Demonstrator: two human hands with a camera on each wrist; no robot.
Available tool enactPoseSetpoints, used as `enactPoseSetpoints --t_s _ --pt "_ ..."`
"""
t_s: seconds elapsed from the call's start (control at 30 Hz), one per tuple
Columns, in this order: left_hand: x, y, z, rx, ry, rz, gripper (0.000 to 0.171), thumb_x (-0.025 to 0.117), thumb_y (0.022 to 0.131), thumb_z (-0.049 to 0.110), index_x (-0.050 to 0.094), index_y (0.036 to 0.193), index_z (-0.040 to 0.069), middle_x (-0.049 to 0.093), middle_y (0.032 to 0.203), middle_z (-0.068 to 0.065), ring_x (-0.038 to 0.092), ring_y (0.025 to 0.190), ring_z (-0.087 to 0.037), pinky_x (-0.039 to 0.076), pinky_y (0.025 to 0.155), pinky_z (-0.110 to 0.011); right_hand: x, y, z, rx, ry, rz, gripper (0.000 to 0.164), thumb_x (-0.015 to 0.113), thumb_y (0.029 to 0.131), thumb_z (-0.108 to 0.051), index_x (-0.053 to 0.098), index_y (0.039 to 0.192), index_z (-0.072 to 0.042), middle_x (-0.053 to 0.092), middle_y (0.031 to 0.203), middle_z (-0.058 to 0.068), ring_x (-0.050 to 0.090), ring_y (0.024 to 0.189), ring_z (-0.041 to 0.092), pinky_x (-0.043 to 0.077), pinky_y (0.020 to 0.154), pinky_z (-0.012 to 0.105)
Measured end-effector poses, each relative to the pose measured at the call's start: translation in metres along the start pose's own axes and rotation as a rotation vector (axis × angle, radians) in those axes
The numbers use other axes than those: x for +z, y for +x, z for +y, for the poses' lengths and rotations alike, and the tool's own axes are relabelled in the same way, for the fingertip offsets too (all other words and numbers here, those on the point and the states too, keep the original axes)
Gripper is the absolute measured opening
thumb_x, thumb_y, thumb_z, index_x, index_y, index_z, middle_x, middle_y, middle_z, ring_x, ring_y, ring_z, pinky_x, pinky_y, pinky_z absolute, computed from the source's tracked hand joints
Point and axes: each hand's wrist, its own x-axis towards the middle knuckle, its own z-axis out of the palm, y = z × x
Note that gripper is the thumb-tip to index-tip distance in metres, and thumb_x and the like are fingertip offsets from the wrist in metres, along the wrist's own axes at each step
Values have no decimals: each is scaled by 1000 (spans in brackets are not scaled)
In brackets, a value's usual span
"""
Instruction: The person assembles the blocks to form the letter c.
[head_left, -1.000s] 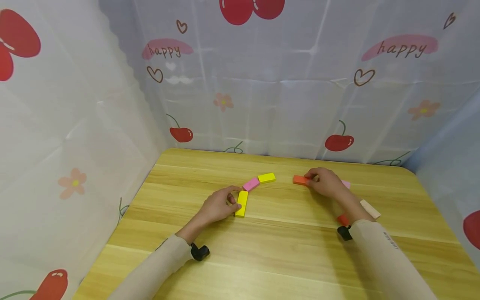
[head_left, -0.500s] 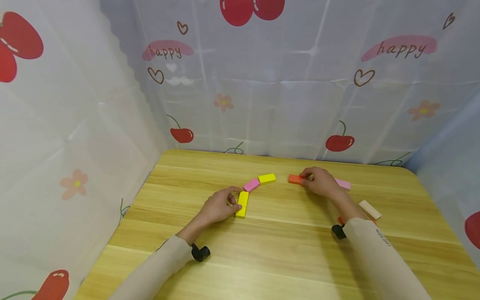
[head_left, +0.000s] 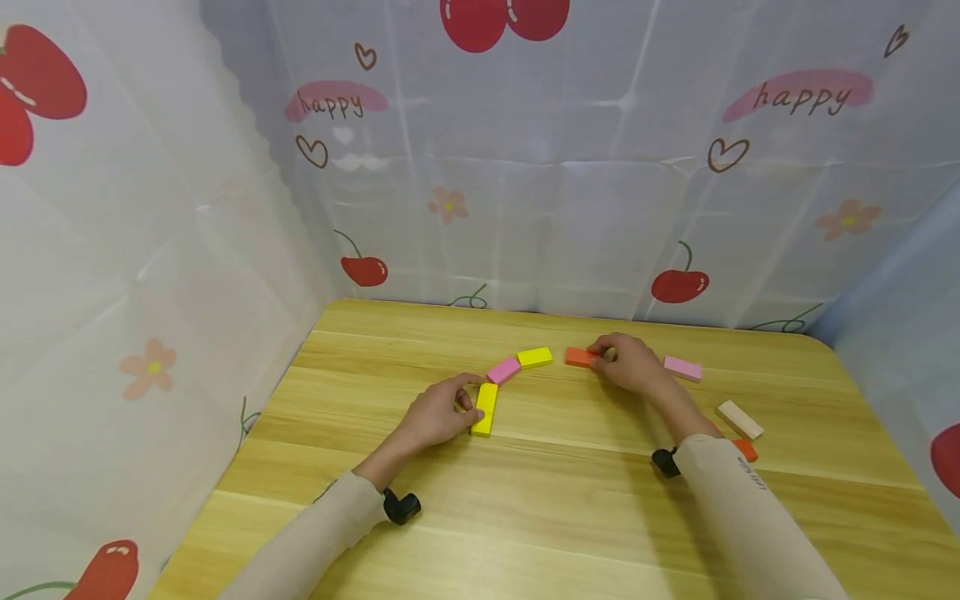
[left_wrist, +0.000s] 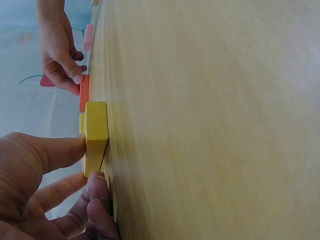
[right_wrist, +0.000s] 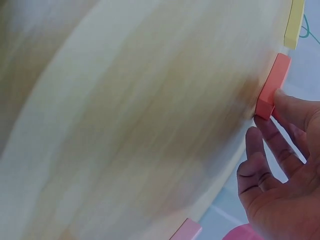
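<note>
My left hand point(head_left: 438, 410) holds a yellow wooden block point(head_left: 486, 408) on the table, thumb near its close end and index finger by its far end. In the left wrist view, the thumb presses against this yellow block point(left_wrist: 96, 122). A pink block point(head_left: 504, 370) and a second yellow block point(head_left: 535, 357) continue from it in a curve. My right hand point(head_left: 630, 363) pinches an orange block point(head_left: 580, 357) between thumb and fingers, a short gap right of that second yellow block. The right wrist view has the thumb on the orange block point(right_wrist: 274, 85).
Right of the right hand lie a pink block point(head_left: 683, 368), a plain wood block point(head_left: 740, 419) and an orange-red block point(head_left: 746, 450), partly behind the sleeve. A printed curtain point(head_left: 555, 225) stands along the table's point(head_left: 525, 517) back edge.
My right hand has slid the orange block leftward, closer to the second yellow block. The pink block at right has come out from behind the hand. My left hand stays in place.
</note>
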Motion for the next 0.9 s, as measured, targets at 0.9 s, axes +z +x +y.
enactPoseSetpoints --t_s 0.9 --pt "0 2 -1 -8 11 -6 55 80 97 28 63 149 22 68 96 3 57 74 -16 43 65 -31 13 9 -12 -17 12 27 27 70 104 -17 77 127 -5 72 127 20 67 97 29 52 85 42"
